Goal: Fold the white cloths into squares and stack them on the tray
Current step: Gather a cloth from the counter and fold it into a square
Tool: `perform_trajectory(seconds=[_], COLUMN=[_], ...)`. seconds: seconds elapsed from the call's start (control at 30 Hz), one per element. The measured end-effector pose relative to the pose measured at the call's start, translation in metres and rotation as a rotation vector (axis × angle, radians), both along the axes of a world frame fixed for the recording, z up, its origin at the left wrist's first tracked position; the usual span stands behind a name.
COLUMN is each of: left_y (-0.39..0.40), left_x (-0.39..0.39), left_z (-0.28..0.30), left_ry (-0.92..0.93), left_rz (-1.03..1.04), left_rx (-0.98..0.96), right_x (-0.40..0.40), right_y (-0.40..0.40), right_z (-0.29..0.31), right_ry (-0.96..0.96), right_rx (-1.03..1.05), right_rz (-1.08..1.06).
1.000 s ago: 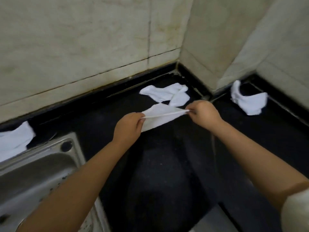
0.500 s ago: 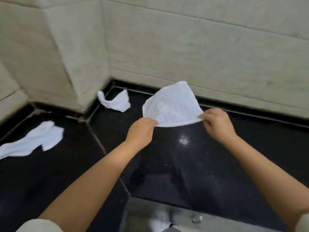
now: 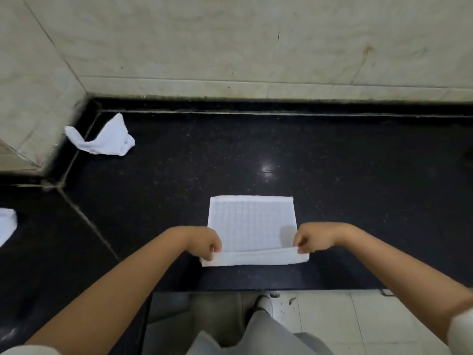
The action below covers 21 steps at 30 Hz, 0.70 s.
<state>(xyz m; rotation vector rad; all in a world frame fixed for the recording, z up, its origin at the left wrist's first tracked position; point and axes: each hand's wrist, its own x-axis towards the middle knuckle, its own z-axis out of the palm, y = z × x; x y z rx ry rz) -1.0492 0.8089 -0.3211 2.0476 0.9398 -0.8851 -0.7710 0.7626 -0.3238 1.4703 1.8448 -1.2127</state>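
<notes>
Lying flat near the front edge of the glossy black speckled stone counter (image 3: pixel 332 175): a white, ribbed, rectangular cloth (image 3: pixel 252 224), its near edge lifting and turning over into a low fold. Pinching that near edge at its left corner, the left hand (image 3: pixel 204 243), fingers curling tight around the fabric. Pinching the right corner, the right hand (image 3: pixel 311 238), its grip likewise closing on the cloth between thumb and curled fingers. Both forearms reaching in from below, well apart.

Resting farther back to the left, crumpled against the corner where the counter meets the pale marble wall (image 3: pixel 230 47): a second white cloth (image 3: pixel 102 138). Showing partly at the far left edge: a third white cloth (image 3: pixel 7 226). Below the counter's front edge: pale floor tiles (image 3: pixel 332 319) and grey trouser fabric (image 3: pixel 256 334).
</notes>
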Motion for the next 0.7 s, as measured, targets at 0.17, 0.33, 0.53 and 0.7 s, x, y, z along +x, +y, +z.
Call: perform_trajectory(seconds=[0.17, 0.33, 0.53, 0.7], left_y=[0.041, 0.060, 0.071, 0.076], left_x=[-0.001, 0.012, 0.020, 0.015], left_z=[-0.014, -0.033, -0.056, -0.069], left_ry=[-0.223, -0.191, -0.153, -0.233], left_rz=[0.456, 0.672, 0.630, 0.516], left_rx=[0.272, 0.507, 0.603, 0.621], right_x=[0.015, 0.016, 0.011, 0.002], right_y=[0.041, 0.062, 0.068, 0.058], right_z=[-0.008, -0.031, -0.052, -0.058], right_ry=[0.044, 0.039, -0.020, -0.122], right_rx=[0.366, 0.583, 0.673, 0.731], right_rz=[-0.184, -0.391, -0.483, -0.425])
